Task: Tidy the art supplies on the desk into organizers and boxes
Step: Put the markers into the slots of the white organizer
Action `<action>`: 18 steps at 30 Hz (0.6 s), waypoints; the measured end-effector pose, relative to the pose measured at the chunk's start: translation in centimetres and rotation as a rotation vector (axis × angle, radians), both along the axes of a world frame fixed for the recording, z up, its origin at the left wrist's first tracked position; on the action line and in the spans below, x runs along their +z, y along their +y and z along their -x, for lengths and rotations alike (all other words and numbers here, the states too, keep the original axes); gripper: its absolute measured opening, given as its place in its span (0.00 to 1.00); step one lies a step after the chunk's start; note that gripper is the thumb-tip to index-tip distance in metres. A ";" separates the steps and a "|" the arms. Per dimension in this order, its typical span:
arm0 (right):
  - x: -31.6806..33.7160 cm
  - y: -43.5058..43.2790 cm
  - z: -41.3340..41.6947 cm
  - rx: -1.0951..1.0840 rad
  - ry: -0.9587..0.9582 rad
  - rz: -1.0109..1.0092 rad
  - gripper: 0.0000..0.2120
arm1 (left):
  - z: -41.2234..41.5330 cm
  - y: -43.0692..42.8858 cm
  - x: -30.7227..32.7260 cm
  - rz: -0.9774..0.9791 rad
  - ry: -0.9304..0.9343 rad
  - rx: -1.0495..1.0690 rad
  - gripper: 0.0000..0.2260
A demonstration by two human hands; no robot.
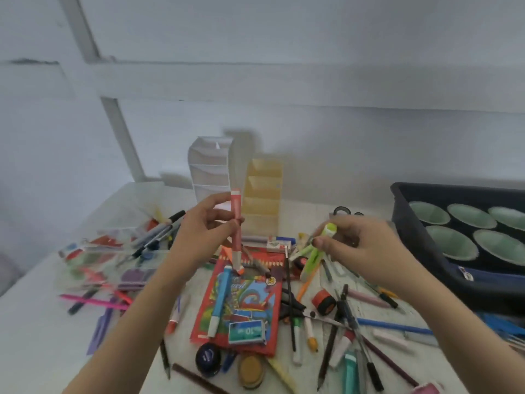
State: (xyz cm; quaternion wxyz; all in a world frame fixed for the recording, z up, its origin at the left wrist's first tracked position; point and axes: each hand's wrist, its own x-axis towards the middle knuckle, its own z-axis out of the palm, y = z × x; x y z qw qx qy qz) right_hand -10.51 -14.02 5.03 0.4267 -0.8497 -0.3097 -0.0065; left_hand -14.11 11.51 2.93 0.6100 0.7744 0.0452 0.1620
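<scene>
Coral-red plastic highlighter (236,228) stands nearly upright above the cluttered white desk (34,322), pinched between the thumb and fingertips of the left hand (199,237). The right hand (358,245) curls its fingers round lime-green highlighters (314,258), in front of the white tiered plastic organizer (210,172) and the yellow tiered organizer (262,194).

Red marker (236,223), green highlighter (315,253), yellow organizer (262,200).

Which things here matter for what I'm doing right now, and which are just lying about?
In hand:
left hand gripping the red marker
right hand gripping the green highlighters
white organizer and yellow organizer, likely destinations

Lying about for now:
coloured-pencil box
blue marker on the box
tape roll
dark tray holding green bowls
</scene>
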 end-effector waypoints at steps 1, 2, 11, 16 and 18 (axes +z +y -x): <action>0.2 1.5 -0.2 0.002 -0.019 0.005 0.08 | 0.0 1.0 0.1 0.012 0.014 0.021 0.18; 0.5 3.4 -0.5 0.002 -0.041 -0.002 0.09 | 0.1 2.4 0.2 0.026 0.030 0.042 0.17; 2.8 15.1 -3.1 -0.125 -0.222 -0.093 0.09 | -0.7 11.0 1.7 0.040 0.109 0.038 0.09; 4.7 18.5 -4.6 -0.291 -0.417 -0.306 0.12 | -1.7 13.8 2.5 0.026 0.098 -0.048 0.05; 5.3 19.6 -5.1 -0.328 -0.518 -0.382 0.12 | -2.0 14.4 2.7 0.026 0.089 -0.077 0.06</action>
